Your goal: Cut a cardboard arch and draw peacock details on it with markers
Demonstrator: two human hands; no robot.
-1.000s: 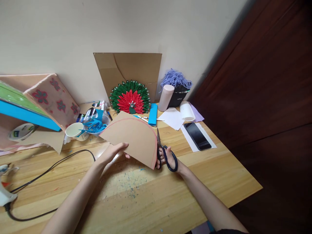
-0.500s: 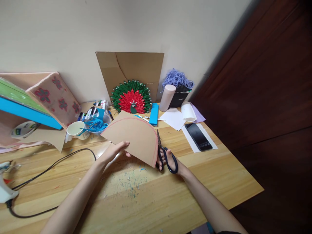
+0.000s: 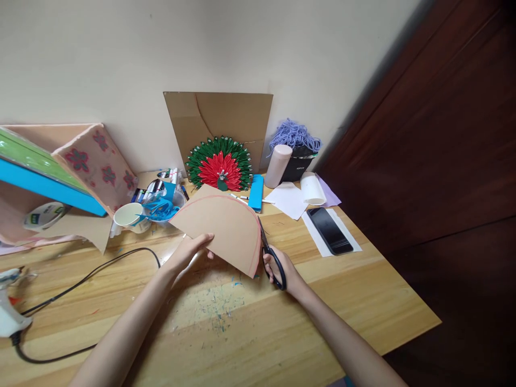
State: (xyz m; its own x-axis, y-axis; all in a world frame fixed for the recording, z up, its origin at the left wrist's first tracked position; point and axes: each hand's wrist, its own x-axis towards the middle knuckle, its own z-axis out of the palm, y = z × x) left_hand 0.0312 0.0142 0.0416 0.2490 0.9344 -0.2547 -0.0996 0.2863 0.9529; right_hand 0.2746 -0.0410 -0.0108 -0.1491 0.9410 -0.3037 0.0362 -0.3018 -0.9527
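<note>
Head view of a pale wooden desk (image 3: 306,322) with visible plank grain and a patch of blue-green flecks in front of the hands. The left hand (image 3: 192,251) pinches the near edge of a brown cardboard piece (image 3: 221,228), thumb on top and the other fingers hidden beneath it. The cardboard is flat, matte, and roughly semicircular, its curved edge traced in a thin pink line; it is held tilted above the desk, between the two hands.

The right hand (image 3: 282,266) is closed through the dark loop handles of a pair of scissors (image 3: 269,252). The narrow blades lie against the curved right edge of the cardboard; how far apart they stand cannot be made out, since the cardboard hides part of them.

Behind, against the wall: a rectangular cardboard sheet (image 3: 220,121) with a curved cut line, and before it a fan-shaped ornament (image 3: 220,167) of green and red ribs. To its right, a tuft of lilac yarn (image 3: 295,134) on a black container, a pale cylinder (image 3: 278,165), white paper sheets (image 3: 289,200), and a black phone (image 3: 329,230) lying face up. At left, a paper cup (image 3: 129,216), a tub of blue scraps, and a black cable (image 3: 92,271) running to a glue gun (image 3: 10,312) cut off by the frame edge.
</note>
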